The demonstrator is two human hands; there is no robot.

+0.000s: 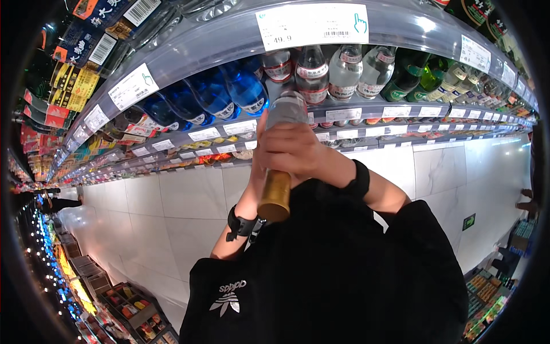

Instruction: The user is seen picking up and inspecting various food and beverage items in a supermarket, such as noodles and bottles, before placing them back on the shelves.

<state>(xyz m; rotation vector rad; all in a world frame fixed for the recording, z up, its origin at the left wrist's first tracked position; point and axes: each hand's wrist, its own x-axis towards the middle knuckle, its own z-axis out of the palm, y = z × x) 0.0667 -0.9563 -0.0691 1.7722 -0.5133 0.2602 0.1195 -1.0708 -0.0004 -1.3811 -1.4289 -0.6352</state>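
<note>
In the middle of the head view, a clear glass bottle [284,112] with a long gold cap [275,195] is held in front of the shelf. Its cap end points down the picture, towards my chest. My right hand [290,146] wraps its fingers across the bottle just above the cap. Against the bottle's left side rests my left hand [257,157], mostly hidden behind the bottle and the other hand. Beyond the held bottle, clear glass bottles [312,75] with red and white labels stand in a row, beside blue bottles [245,88].
The upper shelf edge [223,32], with price tags [313,26], curves above my hands. Green bottles [406,75] stand to the right. Lower shelves carry packaged goods. Behind me are floor tiles [146,202], display crates [133,305] and a person [64,204] far left.
</note>
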